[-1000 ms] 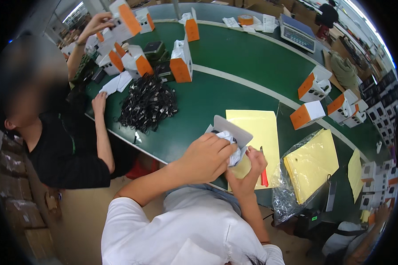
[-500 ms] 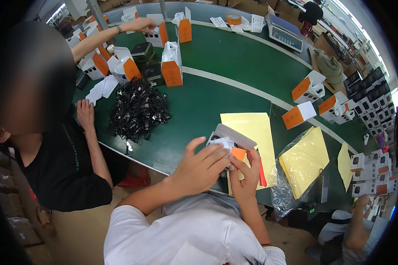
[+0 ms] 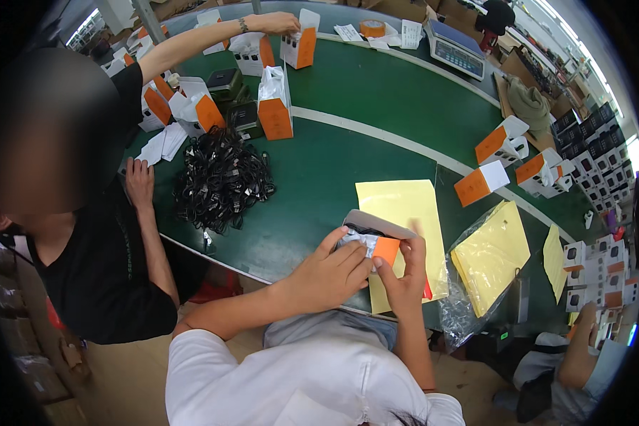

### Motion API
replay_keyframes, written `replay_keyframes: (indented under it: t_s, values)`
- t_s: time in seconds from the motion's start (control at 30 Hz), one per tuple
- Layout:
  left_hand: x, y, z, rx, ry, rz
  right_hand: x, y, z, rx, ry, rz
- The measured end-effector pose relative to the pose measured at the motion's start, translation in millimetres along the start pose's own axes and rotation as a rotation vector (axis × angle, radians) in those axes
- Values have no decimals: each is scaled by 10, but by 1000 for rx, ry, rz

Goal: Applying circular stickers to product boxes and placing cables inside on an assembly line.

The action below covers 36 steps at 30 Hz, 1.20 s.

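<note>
Close in front of me is a small orange-and-white carton (image 3: pixel 386 250) with its lid flap raised. Crumpled white plastic wrap (image 3: pixel 365 239) shows in its opening, beside a dark strip that may be cable. My left hand (image 3: pixel 334 273) is closed round the carton's left side, its fingers curled against the wrap. At the other side my right hand (image 3: pixel 405 277) grips the carton, thumb on the orange face and fingers behind, slightly blurred. Under the right hand lies a yellow sheet (image 3: pixel 405 199), with a red strip partly hidden by that hand.
A pile of black cables (image 3: pixel 224 181) lies left of centre. Open orange-and-white cartons (image 3: pixel 275 117) stand at the back left and right. Yellow sheets in clear plastic (image 3: pixel 490 255) lie at right. A scale (image 3: pixel 456 53) stands far back. A co-worker's hand (image 3: pixel 280 23) reaches a far carton.
The carton has tilted so its orange face shows more, and my left fingers have moved lower on the wrap. My right thumb has shifted. The co-worker's hand has moved right to another carton.
</note>
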State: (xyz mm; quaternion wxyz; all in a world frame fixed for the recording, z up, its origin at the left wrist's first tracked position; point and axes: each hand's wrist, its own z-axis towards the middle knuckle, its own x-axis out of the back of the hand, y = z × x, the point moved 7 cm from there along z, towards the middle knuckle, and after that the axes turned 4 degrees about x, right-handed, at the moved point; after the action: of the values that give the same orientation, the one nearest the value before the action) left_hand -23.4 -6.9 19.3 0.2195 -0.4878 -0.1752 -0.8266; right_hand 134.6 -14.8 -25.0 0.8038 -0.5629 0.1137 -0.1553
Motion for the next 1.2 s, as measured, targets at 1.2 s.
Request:
replay_keyframes:
  t_s: [1.2]
  values:
    - [-605,-590,-113,659,-99,-1641,-144,9,354,-244,-585,151]
